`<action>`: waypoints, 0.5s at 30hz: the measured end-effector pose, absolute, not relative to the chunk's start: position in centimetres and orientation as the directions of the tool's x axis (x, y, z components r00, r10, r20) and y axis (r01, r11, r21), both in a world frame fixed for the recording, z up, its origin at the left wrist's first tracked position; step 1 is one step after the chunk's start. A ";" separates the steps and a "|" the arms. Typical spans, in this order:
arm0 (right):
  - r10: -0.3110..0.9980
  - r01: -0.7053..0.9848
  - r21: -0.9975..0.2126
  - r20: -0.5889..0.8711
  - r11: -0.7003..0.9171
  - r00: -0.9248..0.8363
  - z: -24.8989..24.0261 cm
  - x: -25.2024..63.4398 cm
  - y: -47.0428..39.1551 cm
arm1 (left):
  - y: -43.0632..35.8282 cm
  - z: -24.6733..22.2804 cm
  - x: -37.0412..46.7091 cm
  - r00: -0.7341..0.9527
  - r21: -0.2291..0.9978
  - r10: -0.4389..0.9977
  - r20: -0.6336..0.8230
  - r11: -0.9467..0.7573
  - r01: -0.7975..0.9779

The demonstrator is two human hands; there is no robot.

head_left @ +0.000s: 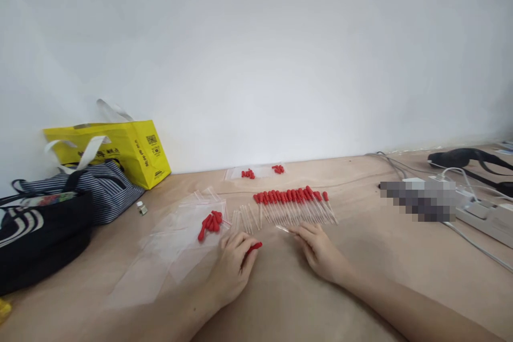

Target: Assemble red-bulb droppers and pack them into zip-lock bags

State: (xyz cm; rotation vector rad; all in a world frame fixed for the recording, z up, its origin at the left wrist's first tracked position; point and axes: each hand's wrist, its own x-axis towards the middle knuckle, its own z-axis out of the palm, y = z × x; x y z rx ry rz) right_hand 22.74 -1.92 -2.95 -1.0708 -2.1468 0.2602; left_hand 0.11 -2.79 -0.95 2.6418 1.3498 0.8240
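My left hand (236,264) is closed around a red rubber dropper bulb (255,247), whose end pokes out between thumb and fingers. A thin clear glass tube (282,228) sits pinched in the fingertips of my right hand (320,254), pointing left. Beyond my hands lies a row of assembled droppers (294,206), red bulbs at the far end and glass stems toward me. Several loose glass tubes (245,218) rest left of that row. Farther left, loose red bulbs (210,225) are piled on clear plastic bags (160,246).
Another clear bag (262,172) with red-bulbed droppers lies near the wall. On the left stand a yellow bag (150,152), a striped bag (108,187), a black bag (48,235) and a small bottle (141,208). A power strip (487,222) with cables is at right.
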 end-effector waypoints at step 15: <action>0.744 0.602 -0.438 0.435 0.667 -0.508 -2.6 20.3 -2.9 | -2.9 -1.2 0.2 0.438 0.347 0.799 0.413 -0.583 0.735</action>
